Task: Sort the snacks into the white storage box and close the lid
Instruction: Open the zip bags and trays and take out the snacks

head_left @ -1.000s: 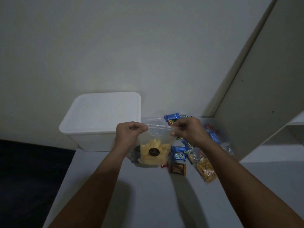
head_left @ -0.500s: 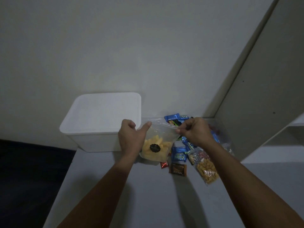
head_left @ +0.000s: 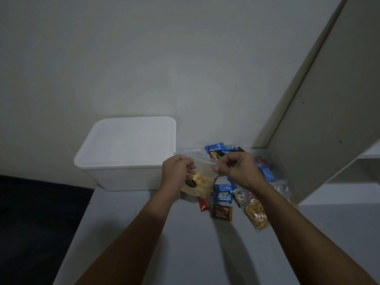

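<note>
Both hands, left hand (head_left: 178,171) and right hand (head_left: 236,168), pinch the clear zip bag of yellow snacks (head_left: 200,182); looks like sealing it; next, the lidded white plastic storage box (head_left: 127,153) needs opening.

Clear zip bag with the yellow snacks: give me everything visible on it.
The clear zip bag is thin, see-through plastic holding pale yellow snack pieces and showing one dark round patch low on its left side. It hangs upright above the grey table, just right of the white storage box, whose lid is on. The left hand and the right hand pinch its top edge from either side. Whether the seal is shut cannot be told.
</note>
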Tool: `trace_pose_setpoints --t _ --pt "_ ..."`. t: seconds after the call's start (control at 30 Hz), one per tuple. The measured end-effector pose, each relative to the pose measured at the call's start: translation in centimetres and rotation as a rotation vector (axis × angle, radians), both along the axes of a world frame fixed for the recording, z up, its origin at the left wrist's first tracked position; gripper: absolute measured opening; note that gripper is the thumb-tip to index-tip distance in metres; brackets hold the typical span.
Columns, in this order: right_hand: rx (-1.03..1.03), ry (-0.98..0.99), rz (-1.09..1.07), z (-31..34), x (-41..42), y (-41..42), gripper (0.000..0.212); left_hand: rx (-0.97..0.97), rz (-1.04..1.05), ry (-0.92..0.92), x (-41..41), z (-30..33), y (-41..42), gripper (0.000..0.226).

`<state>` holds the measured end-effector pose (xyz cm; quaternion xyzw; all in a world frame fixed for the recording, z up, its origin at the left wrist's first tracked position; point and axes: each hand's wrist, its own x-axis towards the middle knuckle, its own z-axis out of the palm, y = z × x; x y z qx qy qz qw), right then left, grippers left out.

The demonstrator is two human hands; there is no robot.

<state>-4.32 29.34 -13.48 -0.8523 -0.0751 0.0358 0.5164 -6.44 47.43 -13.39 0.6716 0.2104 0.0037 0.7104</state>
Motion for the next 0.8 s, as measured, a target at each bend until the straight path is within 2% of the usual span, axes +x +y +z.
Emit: trace_pose_setpoints --t 0.07,0.23,0.4,0.6,0.7,0.8 --pt "0.04 0.047 0.028 0.2 -0.1 -0.1 0.021 -0.022 -0.022 -0.011 -0.2 0.1 -0.1 0.013" --pt "0.038 0.065 -0.007 0.1 0.0 0.3 0.006 0.015 -0.116 -0.039 -0.6 -0.5 -0.3 0.014" --pt "0.125 0.134 -0.039 0.4 -0.2 0.5 0.011 0.043 -0.145 -0.034 -0.7 -0.6 -0.3 0.015" --pt "0.093 0.144 0.007 0.5 -0.3 0.5 0.014 -0.069 -0.042 0.071 -0.4 -0.8 -0.3 0.033" --pt "0.081 0.151 0.038 0.5 -0.3 0.4 0.015 -0.017 0.049 0.11 -0.3 -1.2 0.2 0.021" --pt "0.043 0.165 0.08 0.0 -0.1 0.1 0.017 0.073 0.129 0.016 -0.8 -1.8 1.2 0.011"
